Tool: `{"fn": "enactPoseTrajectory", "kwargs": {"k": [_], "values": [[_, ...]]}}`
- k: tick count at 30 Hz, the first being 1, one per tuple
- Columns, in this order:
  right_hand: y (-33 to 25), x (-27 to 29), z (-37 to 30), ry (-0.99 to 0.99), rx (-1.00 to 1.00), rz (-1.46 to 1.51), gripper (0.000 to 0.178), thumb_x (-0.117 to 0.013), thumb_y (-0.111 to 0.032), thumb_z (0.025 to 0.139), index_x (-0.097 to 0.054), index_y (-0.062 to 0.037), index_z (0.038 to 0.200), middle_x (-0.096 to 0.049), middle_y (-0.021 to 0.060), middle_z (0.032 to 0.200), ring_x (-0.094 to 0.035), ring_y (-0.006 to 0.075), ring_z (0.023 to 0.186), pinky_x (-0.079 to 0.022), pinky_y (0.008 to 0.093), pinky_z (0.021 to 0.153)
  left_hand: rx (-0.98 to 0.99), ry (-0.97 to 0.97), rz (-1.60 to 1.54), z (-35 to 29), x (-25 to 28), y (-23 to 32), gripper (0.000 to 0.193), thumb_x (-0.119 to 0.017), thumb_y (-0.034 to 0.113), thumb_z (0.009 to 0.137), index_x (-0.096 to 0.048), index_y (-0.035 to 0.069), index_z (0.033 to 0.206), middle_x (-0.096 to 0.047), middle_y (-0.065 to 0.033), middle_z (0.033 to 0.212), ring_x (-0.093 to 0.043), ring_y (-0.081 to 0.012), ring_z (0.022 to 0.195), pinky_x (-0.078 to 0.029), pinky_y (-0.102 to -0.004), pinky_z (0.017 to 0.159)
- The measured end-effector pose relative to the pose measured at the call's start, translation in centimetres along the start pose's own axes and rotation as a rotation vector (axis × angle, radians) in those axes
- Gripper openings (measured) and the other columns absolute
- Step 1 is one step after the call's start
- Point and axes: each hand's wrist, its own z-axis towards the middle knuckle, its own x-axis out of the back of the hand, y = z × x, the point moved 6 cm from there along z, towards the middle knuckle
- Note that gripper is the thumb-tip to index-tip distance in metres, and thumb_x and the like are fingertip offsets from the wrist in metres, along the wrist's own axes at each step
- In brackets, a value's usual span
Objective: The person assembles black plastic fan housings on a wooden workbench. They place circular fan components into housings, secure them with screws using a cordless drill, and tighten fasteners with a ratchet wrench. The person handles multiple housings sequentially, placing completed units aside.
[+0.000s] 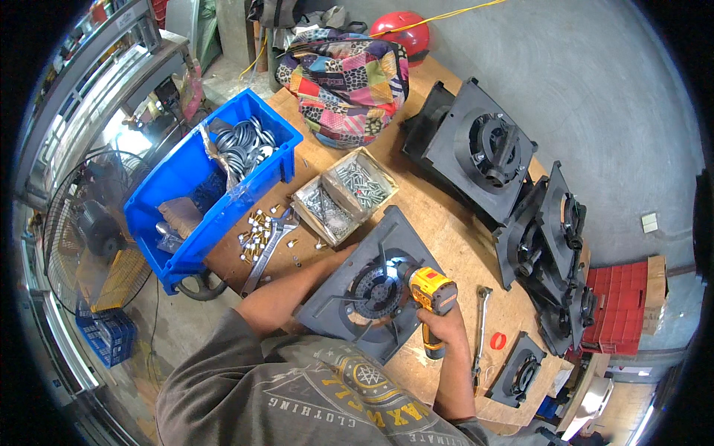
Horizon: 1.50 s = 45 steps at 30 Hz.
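Over the square burner plate point(372, 290), your right hand point(445, 327) clasps the cordless drill point(433, 288), apparently aiming inward; hidden left hand: can't tell.

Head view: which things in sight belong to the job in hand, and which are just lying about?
Likely part of the job:
yellow drill, held in the right hand
black square unit at the drill's nose
divided box of small metal fasteners
similar black units at the right

Apparently just lying about:
patchwork bag
red round object beyond it
fan at the left
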Motion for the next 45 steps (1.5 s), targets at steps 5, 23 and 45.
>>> {"fn": "enactPoseTrajectory", "kwargs": {"k": [5,23,45], "values": [[0.1,0.0,0.8,-0.070,0.057,0.131,0.055,-0.075,-0.004,0.067,-0.060,-0.0002,0.120,-0.068,0.0105,0.109,-0.067,0.0218,0.099,-0.053,0.0340,0.086,-0.066,0.066,-0.029,-0.5,0.2,0.8,0.066,-0.040,0.055,0.099,-0.048,0.003,0.138,-0.061,-0.0140,0.124,-0.062,-0.0223,0.108,-0.050,-0.0359,0.096],[-7.1,2.7,2.3,-0.209,0.625,-0.652,0.048,-0.077,-0.024,0.070,-0.067,-0.0158,0.115,-0.070,0.0155,0.098,-0.065,0.0359,0.093,-0.052,0.0433,0.081,-0.243,0.407,0.158,-1.2,2.7,3.9,0.055,-0.050,0.045,0.097,-0.055,0.001,0.129,-0.063,-0.0140,0.120,-0.063,-0.0223,0.105,-0.050,-0.0360,0.093],[-6.3,3.2,2.8,-0.282,0.395,-0.573,0.050,-0.079,-0.020,0.065,-0.067,-0.0131,0.113,-0.070,0.0161,0.099,-0.067,0.0351,0.093,-0.053,0.0406,0.082,-0.267,0.465,0.079,0.1,5.2,2.7,0.047,-0.056,0.047,0.092,-0.065,0.004,0.110,-0.069,-0.0089,0.091,-0.065,-0.0177,0.070,-0.053,-0.0295,0.060]]}}
